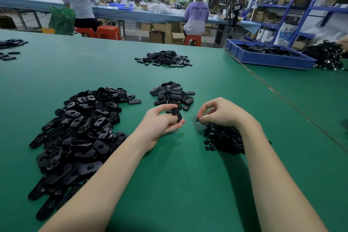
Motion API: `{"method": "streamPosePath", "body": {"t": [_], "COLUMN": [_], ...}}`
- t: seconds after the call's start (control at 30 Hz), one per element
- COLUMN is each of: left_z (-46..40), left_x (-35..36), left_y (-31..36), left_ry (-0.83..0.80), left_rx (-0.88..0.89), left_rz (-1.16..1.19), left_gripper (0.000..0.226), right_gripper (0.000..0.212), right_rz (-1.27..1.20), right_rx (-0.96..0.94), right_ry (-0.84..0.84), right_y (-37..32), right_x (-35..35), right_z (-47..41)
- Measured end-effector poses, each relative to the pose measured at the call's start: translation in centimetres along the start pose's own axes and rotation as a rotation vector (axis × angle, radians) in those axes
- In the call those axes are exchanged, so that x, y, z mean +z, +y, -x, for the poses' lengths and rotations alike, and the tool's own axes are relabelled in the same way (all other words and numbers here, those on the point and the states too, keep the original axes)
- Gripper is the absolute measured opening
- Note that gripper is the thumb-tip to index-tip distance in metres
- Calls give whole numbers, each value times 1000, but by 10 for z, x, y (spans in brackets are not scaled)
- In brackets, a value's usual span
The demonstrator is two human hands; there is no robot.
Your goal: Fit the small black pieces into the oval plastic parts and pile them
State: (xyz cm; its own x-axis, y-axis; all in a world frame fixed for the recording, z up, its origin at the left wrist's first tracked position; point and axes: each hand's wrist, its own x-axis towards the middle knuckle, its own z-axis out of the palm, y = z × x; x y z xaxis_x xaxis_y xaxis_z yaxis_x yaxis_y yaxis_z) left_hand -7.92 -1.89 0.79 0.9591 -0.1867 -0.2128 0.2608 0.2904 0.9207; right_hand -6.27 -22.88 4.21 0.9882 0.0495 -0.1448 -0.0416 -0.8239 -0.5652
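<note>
Oval part point(176, 114) sits pinched in my left hand point(160, 124), fingers curled round it, just near of the small finished pile point(172, 95). My right hand point(220, 113) pinches a small piece point(198, 119) above the heap of pieces point(223, 139). Big pile of ovals point(79, 133) lies left on the green table point(178, 184).

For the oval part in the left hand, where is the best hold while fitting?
Probably by its long edges, from below: the left hand already holds the oval part that way, leaving its hole facing up toward the right hand pinching a small piece.
</note>
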Motion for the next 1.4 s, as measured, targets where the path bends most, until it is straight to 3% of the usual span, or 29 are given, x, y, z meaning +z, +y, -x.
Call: {"method": "streamPosePath", "body": {"t": [0.23, 0.4, 0.57, 0.87, 1.1, 1.4], "left_z": [-1, -1, -2, -4, -8, -10], "left_x": [-1, -2, -1, -3, -7, -11], "left_y": [0, -2, -4, -6, -8, -10], "left_ry": [-12, -11, -7, 7, 47, 75], "left_rx": [-8, -15, -13, 13, 64, 109], "left_rz": [-10, -19, -20, -28, -78, -140], "left_gripper": [34, 32, 32, 31, 32, 32], "right_gripper": [4, 19, 16, 4, 8, 12], "right_rz": [130, 172, 161, 192, 235, 185], "right_rx": [66, 74, 64, 35, 55, 27], "right_ry": [48, 56, 18, 137, 240, 171], "right_y": [9, 8, 7, 6, 6, 4], "right_x": [5, 3, 5, 12, 23, 23], "right_z": [-5, -4, -3, -9, -12, -13]}}
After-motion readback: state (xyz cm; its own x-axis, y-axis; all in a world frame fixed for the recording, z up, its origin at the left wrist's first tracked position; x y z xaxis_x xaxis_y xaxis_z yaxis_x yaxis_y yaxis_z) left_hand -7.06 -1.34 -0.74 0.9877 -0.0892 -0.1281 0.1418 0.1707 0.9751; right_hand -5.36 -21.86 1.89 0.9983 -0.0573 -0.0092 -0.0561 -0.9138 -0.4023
